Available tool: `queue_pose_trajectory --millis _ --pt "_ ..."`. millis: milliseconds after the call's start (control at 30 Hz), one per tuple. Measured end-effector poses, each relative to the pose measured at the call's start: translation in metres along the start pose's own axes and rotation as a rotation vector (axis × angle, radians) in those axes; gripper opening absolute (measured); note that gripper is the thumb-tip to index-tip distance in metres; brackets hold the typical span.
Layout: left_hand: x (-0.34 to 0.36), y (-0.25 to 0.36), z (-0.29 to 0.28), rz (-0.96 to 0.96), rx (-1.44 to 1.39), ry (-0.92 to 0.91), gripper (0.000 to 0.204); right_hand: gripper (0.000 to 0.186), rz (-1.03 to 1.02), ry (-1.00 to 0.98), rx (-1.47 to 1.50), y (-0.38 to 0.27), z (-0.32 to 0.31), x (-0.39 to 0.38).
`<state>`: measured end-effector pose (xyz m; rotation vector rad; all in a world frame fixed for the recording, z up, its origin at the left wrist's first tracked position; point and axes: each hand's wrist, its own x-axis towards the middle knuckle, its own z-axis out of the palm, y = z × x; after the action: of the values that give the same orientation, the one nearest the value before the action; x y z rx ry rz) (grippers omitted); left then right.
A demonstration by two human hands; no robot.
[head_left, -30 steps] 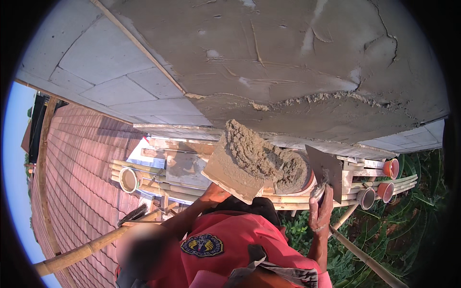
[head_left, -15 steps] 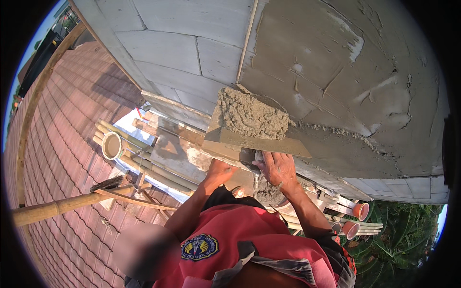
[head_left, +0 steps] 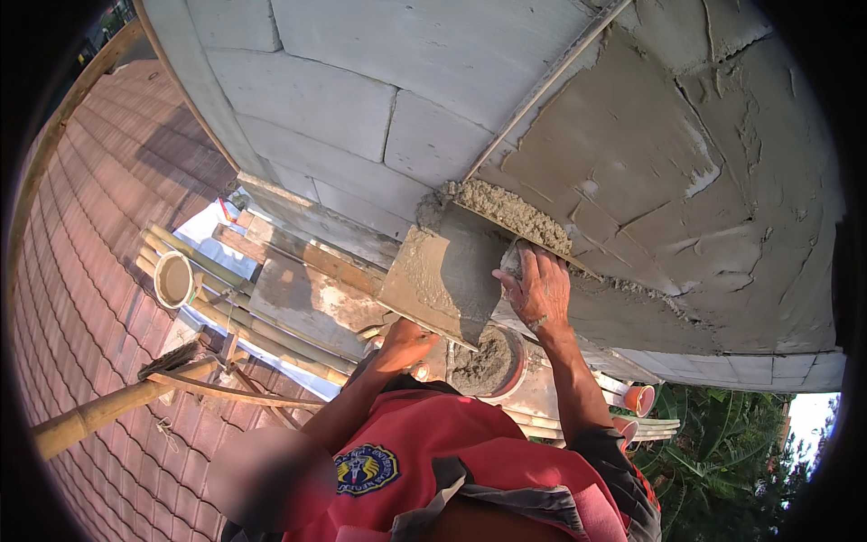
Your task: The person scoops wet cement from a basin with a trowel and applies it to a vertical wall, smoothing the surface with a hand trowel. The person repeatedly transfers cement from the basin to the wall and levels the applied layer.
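My left hand [head_left: 408, 345] is closed under a flat square plasterer's hawk [head_left: 417, 271], its tilted face smeared with wet mortar. Above the hawk, my right hand [head_left: 542, 291] grips a plastering trowel [head_left: 585, 266] whose blade shows nearly edge-on; the handle is mostly hidden by my fingers. A thick ridge of mortar [head_left: 515, 213] lies along the blade's far side, against or close to the wall. Wet plaster [head_left: 623, 144] covers the wall's right part. A thin upright strip [head_left: 546, 88] parts it from bare grey blocks [head_left: 334, 72].
Below my hands stands a mortar tub [head_left: 518, 369] on the scaffold planks. Bamboo poles [head_left: 271, 327] hold a pale bucket [head_left: 173, 278] at left, near a brush [head_left: 172, 357]. Red roof tiles [head_left: 108, 235] slope away left. Orange buckets [head_left: 639, 399] sit at right before foliage.
My right hand has risen and turned the trowel up toward the wall, carrying the mortar heap off the hawk. More of the hawk's face now shows. The view has shifted slightly.
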<state>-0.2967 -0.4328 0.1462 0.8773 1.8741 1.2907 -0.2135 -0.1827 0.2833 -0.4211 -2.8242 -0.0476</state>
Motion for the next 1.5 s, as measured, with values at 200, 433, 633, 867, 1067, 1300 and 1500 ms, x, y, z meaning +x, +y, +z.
queue_pose_trajectory --millis 200,433,633,867,1067,1300,1500 --pt "0.000 0.009 -0.015 -0.160 -0.023 -0.135 0.040 0.064 -0.013 0.021 0.047 -0.006 -0.065 0.028" --pt "0.001 0.017 -0.017 -0.206 -0.082 -0.081 0.041 0.067 -0.029 0.091 0.171 -0.018 -0.107 0.072" --pt "0.003 -0.004 -0.017 -0.025 0.032 -0.110 0.045 0.063 -0.002 0.131 0.424 -0.033 -0.141 0.114" --pt "0.004 -0.015 -0.011 0.010 -0.172 -0.031 0.043 0.053 0.000 0.265 0.720 -0.038 -0.208 0.149" --pt "0.012 -0.002 -0.014 -0.045 -0.021 -0.126 0.044 0.043 0.061 0.653 0.618 -0.013 -0.300 0.131" --pt "0.001 -0.017 -0.023 -0.166 0.165 -0.076 0.034 0.067 0.116 -0.009 0.697 -0.015 -0.131 0.024" --pt "0.001 -0.012 -0.027 -0.160 0.311 -0.077 0.034 0.070 -0.021 -0.098 0.327 -0.021 0.016 -0.024"
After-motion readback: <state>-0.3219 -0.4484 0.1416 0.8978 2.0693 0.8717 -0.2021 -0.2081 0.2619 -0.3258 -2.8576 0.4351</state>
